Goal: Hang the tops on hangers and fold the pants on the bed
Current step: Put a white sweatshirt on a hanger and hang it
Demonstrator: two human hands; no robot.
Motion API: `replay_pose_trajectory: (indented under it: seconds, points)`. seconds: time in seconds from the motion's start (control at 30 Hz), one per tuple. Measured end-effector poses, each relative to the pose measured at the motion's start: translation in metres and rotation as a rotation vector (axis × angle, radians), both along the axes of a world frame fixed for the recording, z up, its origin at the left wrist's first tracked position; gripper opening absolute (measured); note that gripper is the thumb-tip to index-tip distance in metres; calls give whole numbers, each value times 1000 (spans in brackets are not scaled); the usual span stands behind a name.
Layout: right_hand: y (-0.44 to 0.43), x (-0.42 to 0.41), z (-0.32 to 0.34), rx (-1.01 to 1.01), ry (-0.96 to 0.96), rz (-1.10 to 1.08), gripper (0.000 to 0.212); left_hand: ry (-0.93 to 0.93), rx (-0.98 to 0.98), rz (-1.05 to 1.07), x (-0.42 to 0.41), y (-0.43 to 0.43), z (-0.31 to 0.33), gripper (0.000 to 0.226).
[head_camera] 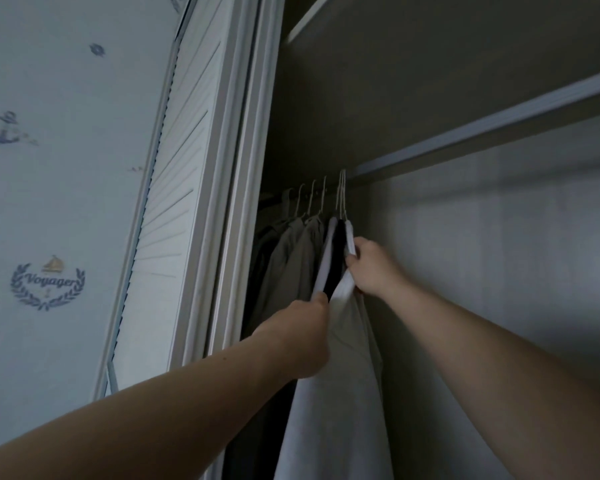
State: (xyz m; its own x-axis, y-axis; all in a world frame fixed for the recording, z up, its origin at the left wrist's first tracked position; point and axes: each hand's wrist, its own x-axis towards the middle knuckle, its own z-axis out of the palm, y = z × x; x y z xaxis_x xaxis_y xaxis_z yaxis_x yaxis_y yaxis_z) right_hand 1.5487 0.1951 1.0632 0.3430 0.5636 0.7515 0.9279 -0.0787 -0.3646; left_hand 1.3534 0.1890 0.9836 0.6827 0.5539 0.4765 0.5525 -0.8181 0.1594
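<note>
Inside the wardrobe, several tops hang on white hangers [341, 195] from a rail. The nearest is a white top [340, 393] at the right end of the row. My right hand [371, 268] grips its shoulder on the hanger near the top. Lower down, my left hand [305, 337] holds the front edge of the hanging clothes, its thumb against a white-and-black top [331, 261] just left of the white one. Grey tops [291, 258] hang further left. No pants or bed are in view.
A white louvred wardrobe door [174, 202] stands open on the left, beside wallpaper with nautical prints [47, 285]. A shelf edge [499, 123] runs above the rail. The wardrobe's back wall [499, 237] is bare to the right of the clothes.
</note>
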Motion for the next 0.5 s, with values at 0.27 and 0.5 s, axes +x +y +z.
replay_pose_trajectory:
  seconds: [0.27,0.5]
  points:
    - [-47,-42,-25,87,-125,-127,62,-158,117,-40,-52,-27,-13,25]
    - [-98,-157,-90,36,-451,-74,66,-128,499,108,-185,-45,-48,56]
